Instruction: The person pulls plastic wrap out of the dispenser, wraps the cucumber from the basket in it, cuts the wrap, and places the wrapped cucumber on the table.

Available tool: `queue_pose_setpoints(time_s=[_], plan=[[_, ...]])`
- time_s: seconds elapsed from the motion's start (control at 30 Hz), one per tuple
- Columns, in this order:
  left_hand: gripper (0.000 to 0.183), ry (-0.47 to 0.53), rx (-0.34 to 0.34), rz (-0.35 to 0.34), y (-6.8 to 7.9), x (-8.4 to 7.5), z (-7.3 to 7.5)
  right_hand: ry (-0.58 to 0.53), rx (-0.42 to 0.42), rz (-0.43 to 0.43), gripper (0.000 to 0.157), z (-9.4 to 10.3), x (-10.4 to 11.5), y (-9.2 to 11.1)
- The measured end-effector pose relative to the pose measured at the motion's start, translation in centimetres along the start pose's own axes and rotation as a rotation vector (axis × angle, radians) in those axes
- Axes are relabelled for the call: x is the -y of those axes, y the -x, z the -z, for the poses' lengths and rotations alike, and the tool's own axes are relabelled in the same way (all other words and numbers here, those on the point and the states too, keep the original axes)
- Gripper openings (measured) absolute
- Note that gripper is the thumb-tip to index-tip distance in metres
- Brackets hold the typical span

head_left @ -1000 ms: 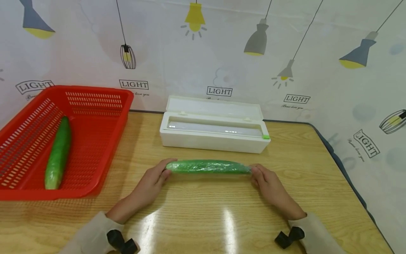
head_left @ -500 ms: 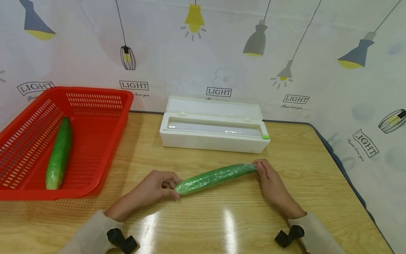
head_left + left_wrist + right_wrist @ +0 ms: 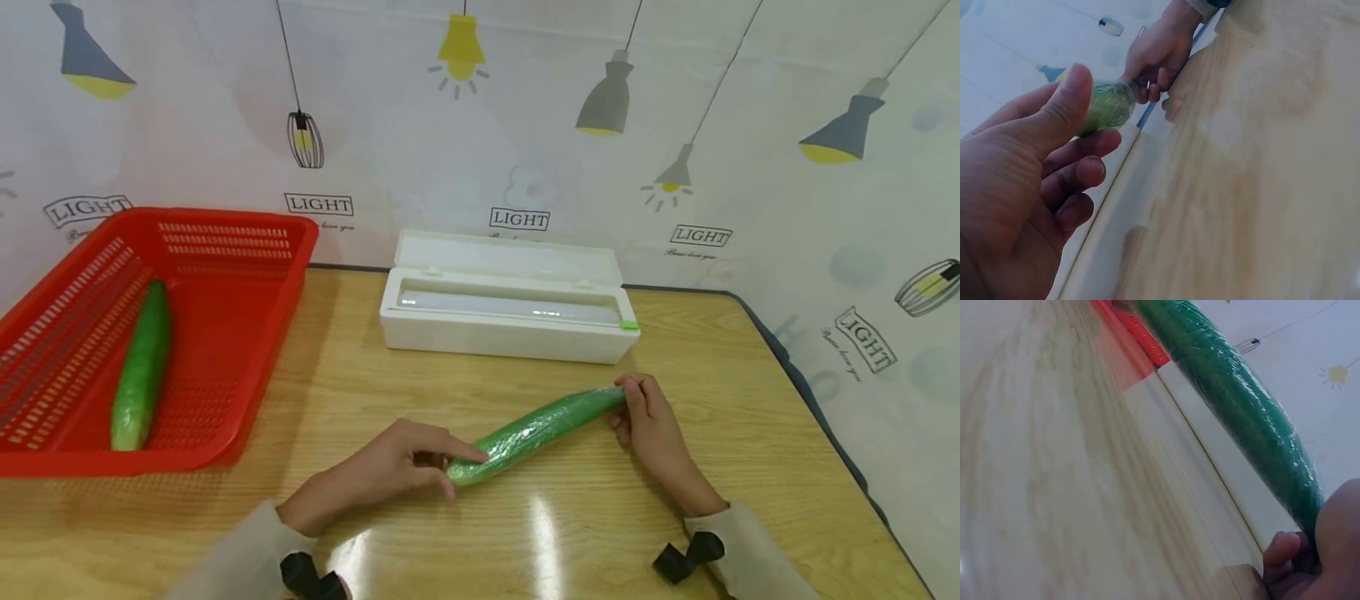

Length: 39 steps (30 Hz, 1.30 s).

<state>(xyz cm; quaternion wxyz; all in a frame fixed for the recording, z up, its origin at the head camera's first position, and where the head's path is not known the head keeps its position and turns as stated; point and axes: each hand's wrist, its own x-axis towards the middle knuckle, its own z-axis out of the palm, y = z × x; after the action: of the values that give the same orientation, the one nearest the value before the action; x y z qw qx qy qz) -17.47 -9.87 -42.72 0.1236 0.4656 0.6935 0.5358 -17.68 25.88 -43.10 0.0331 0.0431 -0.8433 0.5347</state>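
Observation:
A long green cucumber [image 3: 536,432] in clear plastic film slants above the table between my two hands, its right end farther from me. At its paler near end, my left hand [image 3: 397,462] holds it, index finger laid along the top and thumb at the end. My right hand [image 3: 656,433] pinches the far tip, where the film bunches up. The left wrist view catches the rounded, wrapped end of the cucumber [image 3: 1110,106] beyond my thumb. In the right wrist view, wrinkled film shines along the cucumber [image 3: 1241,412]; my right fingers [image 3: 1282,556] hide its tip.
A red plastic basket [image 3: 258,392] stands at the left with another cucumber [image 3: 142,367] lying in it. Behind my hands, against the wall, sits a white box [image 3: 495,333] with its lid [image 3: 510,254] raised and a roll [image 3: 510,306] inside. A printed backdrop borders the wooden table [image 3: 735,367].
The cucumber has gone from level to slanted, its left end coming toward me and rightward. My left hand has shifted along with it; my right hand moved slightly right.

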Motion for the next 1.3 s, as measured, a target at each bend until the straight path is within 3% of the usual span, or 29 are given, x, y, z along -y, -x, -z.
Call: queue_pose_setpoints(time_s=[0.13, 0.33, 0.57, 0.77, 0.9, 1.3], plan=[[0.042, -0.089, 0.087, -0.063, -1.3, -0.7, -1.0, 0.01, -0.1, -0.042, 0.044, 0.2, -0.2, 0.1], [0.04, -0.132, 0.203, -0.008, -2.7, -1.8, -2.4, 0.007, -0.272, -0.089, 0.048, 0.3, -0.5, -0.2], [0.041, -0.192, 0.239, 0.034, -4.9, -2.2, -4.5, 0.026, -0.408, -0.176, 0.052, 1.5, -1.1, -0.6], [0.054, -0.303, 0.231, 0.116, -6.8, -2.4, -6.5, -0.014, -0.373, -0.25, 0.061, 2.3, -1.1, -1.0], [0.066, -0.293, 0.205, 0.193, -8.0, -2.2, -7.6, -0.037, -0.331, -0.287, 0.066, 2.7, -1.0, -1.2], [0.068, -0.255, 0.056, 0.249, -10.9, -1.2, -10.2, 0.072, -0.212, -0.254, 0.071, 3.3, -0.3, -1.2]])
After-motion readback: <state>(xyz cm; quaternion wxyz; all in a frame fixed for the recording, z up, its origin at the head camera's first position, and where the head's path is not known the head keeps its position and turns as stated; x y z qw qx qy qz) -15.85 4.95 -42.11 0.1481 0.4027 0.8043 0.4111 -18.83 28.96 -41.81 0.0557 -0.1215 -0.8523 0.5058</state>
